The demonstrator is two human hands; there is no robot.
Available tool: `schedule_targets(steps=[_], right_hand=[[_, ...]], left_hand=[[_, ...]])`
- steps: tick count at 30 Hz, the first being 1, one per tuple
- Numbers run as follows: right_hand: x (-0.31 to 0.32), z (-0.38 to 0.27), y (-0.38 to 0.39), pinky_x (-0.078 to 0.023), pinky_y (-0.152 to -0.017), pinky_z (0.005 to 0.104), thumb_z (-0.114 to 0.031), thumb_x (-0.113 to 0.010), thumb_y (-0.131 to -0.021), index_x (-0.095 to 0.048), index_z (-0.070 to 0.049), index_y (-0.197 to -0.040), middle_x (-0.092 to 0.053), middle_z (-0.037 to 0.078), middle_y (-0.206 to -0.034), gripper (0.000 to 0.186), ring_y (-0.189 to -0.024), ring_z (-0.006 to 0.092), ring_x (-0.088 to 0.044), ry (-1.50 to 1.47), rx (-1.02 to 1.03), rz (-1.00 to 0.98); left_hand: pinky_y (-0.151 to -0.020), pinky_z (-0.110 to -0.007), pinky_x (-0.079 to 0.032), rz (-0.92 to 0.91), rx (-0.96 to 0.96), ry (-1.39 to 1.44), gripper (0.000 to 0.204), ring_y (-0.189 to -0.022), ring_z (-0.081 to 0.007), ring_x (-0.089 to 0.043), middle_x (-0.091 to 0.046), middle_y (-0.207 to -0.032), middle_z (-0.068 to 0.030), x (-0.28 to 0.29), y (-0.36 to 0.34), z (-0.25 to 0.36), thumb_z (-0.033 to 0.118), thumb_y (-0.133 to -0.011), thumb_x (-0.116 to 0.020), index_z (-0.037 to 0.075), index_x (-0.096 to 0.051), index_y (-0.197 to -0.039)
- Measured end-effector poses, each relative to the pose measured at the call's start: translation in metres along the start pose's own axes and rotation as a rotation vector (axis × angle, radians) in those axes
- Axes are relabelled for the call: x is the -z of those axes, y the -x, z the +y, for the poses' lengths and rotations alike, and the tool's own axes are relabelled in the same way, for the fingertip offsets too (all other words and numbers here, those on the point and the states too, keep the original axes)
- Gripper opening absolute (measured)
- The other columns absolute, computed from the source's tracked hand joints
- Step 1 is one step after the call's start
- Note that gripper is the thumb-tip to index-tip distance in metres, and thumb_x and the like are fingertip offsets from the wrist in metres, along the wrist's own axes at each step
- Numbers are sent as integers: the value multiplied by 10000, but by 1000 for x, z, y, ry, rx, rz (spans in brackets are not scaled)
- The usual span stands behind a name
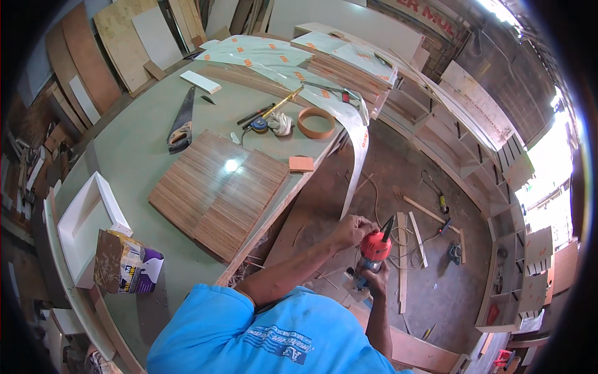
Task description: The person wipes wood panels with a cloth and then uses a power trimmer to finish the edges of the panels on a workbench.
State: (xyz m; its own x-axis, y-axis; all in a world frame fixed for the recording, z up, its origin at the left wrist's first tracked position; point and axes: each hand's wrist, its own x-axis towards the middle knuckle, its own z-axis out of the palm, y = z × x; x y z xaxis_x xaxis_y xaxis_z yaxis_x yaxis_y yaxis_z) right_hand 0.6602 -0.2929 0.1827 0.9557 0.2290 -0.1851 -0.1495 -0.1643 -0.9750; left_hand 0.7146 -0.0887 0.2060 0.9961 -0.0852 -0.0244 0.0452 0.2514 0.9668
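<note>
My right hand [375, 279] is wrapped round the lower body of a red and grey power tool [375, 247], held over the floor to the right of the worktable. A black tapered piece sticks up from its red end. Close beside that red end is my left hand [352, 232], its fingers bent and pressed together; what they pinch, if anything, is hidden. Wood-grain panels [218, 190] lie on the green worktable [124, 153] left of my arms. Near the table edge sit a small orange-brown block [301, 164] and a roll of edge banding [316, 123].
A handsaw [182, 121], a tape measure [259, 124] and a white frame [93, 218] lie on the table with a torn carton [128, 262]. A printed plastic strip [356, 156] hangs over the edge. Wood strips [402, 262], cords and another tool [454, 252] lie on the floor by shelving [448, 146].
</note>
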Motion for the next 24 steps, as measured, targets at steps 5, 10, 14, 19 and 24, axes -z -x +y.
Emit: schedule_targets(steps=[5,10,14,19,24], right_hand=[[10,-11,8,-585,-736,354,-102,-835,-634,-646,-11,-1068,-715,69,-901,483,-787,183,-706,79,-38,-15],[8,-18,13,-579,-722,356,-124,-801,-595,-649,-31,-1046,-702,57,-888,485,-748,179,-692,89,-24,14],[12,-14,15,-579,-723,358,-125,-795,-594,-651,-32,-1060,-699,50,-894,497,-756,177,-691,117,-69,-16],[33,31,8,-576,-759,374,-147,-806,-618,-642,-26,-1097,-711,76,-932,520,-822,202,-701,160,-52,-47],[58,44,18,-568,-734,375,-132,-795,-635,-626,-34,-1120,-696,78,-925,523,-790,203,-692,51,-101,88]], left_hand=[[-720,-286,-565,-150,-3,88,138,-754,-125,-693,-764,-868,-105,11,-5,6,99,-905,-741,-33,-774,-927],[-737,-277,-567,-119,-35,26,109,-768,-118,-696,-768,-874,-103,5,-11,-6,58,-882,-742,-27,-776,-941],[-734,-291,-570,86,-93,-102,120,-778,-124,-707,-772,-871,-120,-11,-9,-32,82,-887,-739,-13,-779,-949],[-765,-336,-569,226,-110,-248,258,-825,-205,-719,-750,-921,-137,-4,12,-48,230,-871,-767,-2,-754,-982],[-1142,-620,-279,534,-103,-1187,555,-1449,-427,-321,-434,-1474,-265,93,69,-70,275,-888,-717,-24,-543,-1322]])
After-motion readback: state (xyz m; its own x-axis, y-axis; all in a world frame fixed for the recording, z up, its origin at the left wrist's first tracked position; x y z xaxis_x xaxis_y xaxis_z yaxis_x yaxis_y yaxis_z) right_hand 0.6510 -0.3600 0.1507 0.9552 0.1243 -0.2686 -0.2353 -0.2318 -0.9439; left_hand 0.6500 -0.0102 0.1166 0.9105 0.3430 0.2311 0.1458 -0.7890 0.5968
